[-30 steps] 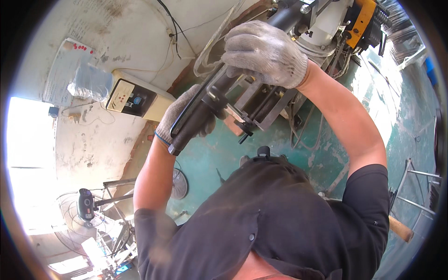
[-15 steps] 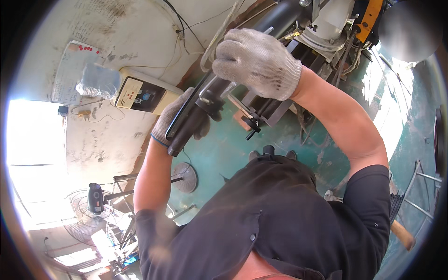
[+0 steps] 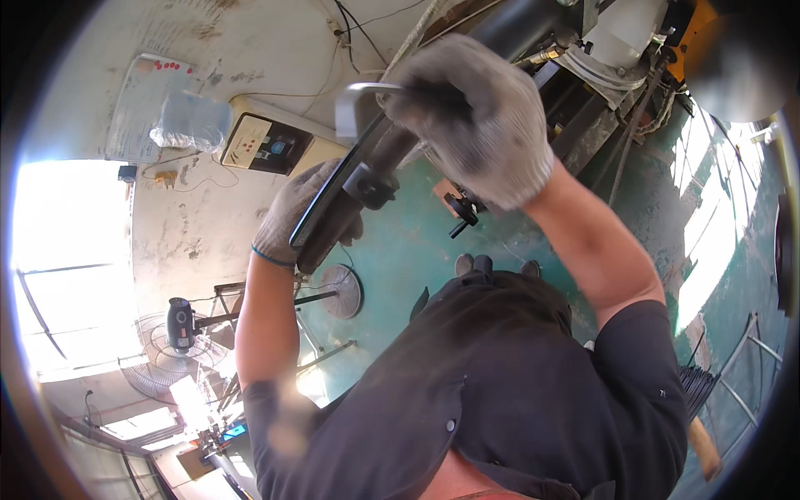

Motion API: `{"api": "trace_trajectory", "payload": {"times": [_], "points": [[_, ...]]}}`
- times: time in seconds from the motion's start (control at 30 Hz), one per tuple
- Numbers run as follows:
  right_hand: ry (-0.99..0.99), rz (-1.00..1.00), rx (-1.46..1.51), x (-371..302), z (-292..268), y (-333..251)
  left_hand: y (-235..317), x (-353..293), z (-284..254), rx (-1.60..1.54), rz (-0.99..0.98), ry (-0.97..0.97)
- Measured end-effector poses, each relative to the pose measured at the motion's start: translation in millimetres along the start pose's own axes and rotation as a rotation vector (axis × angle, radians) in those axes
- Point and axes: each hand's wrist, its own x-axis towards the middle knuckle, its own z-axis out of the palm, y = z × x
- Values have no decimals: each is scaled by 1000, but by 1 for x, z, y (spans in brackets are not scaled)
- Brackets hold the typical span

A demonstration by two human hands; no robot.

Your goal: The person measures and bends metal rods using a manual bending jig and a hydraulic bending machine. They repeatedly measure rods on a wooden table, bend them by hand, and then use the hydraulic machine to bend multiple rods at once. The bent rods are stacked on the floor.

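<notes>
My left hand [image 3: 287, 208], in a knitted work glove, wraps round the near end of a long dark metal bar [image 3: 321, 237] that slopes up to the right. A flat black strip [image 3: 333, 187] runs along the bar's upper side, and a dark clamp-like block [image 3: 367, 185] sticks out of it. Above the bar is my gloved right hand [image 3: 492, 125], blurred by motion, its fingers curled. From that fist a shiny bent metal piece, apparently an L-shaped hex key [image 3: 360, 96], points left, apart from the block. The fist hides its other end.
A machine with a white cylinder [image 3: 621, 37] and black tube [image 3: 517, 29] stands at the upper right. Below it is a black hand crank [image 3: 462, 208]. A cream control box [image 3: 271, 142] hangs on the left wall; a stand fan [image 3: 179, 325] is lower left.
My right hand has turned and lifted off the bar, and the bent metal piece now shows left of its fist. My left hand keeps its grip on the bar. The whole view has shifted slightly.
</notes>
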Motion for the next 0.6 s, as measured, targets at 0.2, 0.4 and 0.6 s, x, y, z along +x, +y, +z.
{"api": "trace_trajectory", "payload": {"times": [0.2,0.4,0.6], "points": [[-115,832,476,-103,26,-8,-1,2,7,-82,4,98],[-153,1112,1132,-101,56,-5,-1,0,12,-133,85,147],[-149,1099,1347,-100,65,-3,-6,2,10,31,233,208]]}}
